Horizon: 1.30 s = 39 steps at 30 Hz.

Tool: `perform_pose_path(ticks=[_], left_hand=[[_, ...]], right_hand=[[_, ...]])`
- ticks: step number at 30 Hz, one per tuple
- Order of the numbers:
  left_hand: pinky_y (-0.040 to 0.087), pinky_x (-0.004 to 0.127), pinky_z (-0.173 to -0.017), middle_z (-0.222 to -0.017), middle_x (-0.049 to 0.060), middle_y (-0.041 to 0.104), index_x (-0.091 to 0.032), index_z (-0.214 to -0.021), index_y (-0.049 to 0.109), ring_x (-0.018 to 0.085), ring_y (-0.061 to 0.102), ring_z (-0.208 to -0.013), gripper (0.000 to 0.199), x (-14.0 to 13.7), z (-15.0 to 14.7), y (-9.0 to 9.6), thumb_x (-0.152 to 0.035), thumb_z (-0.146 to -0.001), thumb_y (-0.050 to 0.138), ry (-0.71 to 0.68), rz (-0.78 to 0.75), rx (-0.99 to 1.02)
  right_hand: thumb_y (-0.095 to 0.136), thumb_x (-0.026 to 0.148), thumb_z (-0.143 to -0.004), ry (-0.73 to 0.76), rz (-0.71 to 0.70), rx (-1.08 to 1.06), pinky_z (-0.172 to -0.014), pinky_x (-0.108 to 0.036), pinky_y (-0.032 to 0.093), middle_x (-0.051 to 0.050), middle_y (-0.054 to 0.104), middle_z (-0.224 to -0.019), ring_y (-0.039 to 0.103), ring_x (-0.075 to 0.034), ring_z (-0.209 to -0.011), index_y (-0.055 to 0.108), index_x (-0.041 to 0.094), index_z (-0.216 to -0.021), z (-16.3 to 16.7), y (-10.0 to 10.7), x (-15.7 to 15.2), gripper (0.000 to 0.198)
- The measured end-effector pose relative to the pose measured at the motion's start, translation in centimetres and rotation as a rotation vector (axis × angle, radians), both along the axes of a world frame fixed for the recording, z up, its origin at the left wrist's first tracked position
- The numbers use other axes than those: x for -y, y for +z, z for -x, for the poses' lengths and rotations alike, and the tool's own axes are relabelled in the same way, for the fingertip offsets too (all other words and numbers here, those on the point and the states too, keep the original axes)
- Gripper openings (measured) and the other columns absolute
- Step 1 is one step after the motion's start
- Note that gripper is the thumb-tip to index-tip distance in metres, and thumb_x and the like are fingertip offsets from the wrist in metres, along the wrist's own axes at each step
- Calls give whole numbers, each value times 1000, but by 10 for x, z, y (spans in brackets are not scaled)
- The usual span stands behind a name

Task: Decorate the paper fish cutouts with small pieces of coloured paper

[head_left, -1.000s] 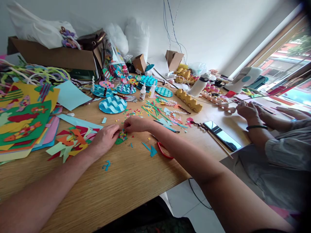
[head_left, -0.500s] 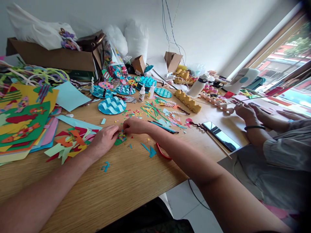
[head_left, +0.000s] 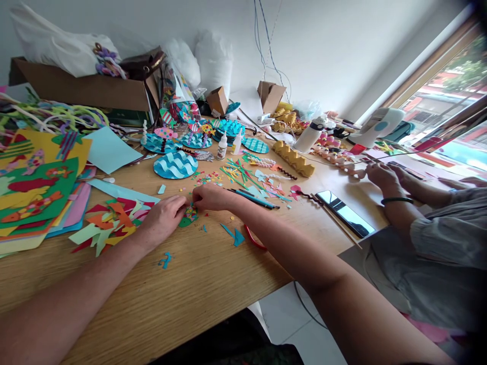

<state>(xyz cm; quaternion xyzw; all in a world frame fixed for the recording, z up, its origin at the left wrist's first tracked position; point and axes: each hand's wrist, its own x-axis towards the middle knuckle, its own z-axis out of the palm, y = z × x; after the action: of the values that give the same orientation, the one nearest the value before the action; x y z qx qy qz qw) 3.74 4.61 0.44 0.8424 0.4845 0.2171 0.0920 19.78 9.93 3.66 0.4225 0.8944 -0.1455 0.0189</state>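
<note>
A small green paper cutout (head_left: 187,219) with a patterned multicoloured middle lies flat on the wooden table. My left hand (head_left: 164,217) has its fingers bent together at the cutout's upper left edge, gripping it there. From the other side my right hand (head_left: 208,196) reaches in, its fingers curled together at the top of the cutout. Its fingertips are hidden, so any small piece in them does not show. Tiny paper bits and blue scraps (head_left: 236,236) are scattered nearby. Red-handled scissors (head_left: 254,239) lie partly under my right forearm.
Coloured paper scraps (head_left: 114,219) and stacked sheets (head_left: 57,197) lie left. Behind my hands are a blue wavy disc (head_left: 175,165), glue bottles (head_left: 222,147) and pencils (head_left: 258,199). A phone (head_left: 345,213) lies right, near a co-worker's hands (head_left: 382,177).
My hands and the green paper cutout stay almost exactly in place. The co-worker's hands at the right have shifted slightly.
</note>
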Motion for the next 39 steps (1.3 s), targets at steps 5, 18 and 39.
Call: perform_pose_path(ticks=[5,18,39], left_hand=[[42,30,-66,-79,6,59,-17,-79,52,19,55,-74,17,0,0,0,-20,-82,36,-7,-8,-8],[42,29,-65,-79,4,59,-18,-78,52,18,56,-74,14,-2,1,-3,-16,-80,37,-32,-49,17],[42,30,-65,-79,5,59,-18,-78,52,19,56,-75,15,-2,1,-4,-18,-81,37,-23,-50,-26]], right_hand=[[50,23,-68,-23,5,-2,-52,-20,31,-4,67,-80,55,-13,-69,65,16,-84,2,0,1,23],[51,20,-71,-54,100,-153,-54,-18,31,0,64,-74,50,-8,-63,65,14,-84,-7,-5,-5,20],[55,28,-69,-115,15,-93,-55,-20,33,-2,66,-77,54,-12,-67,66,17,-81,1,-7,1,20]])
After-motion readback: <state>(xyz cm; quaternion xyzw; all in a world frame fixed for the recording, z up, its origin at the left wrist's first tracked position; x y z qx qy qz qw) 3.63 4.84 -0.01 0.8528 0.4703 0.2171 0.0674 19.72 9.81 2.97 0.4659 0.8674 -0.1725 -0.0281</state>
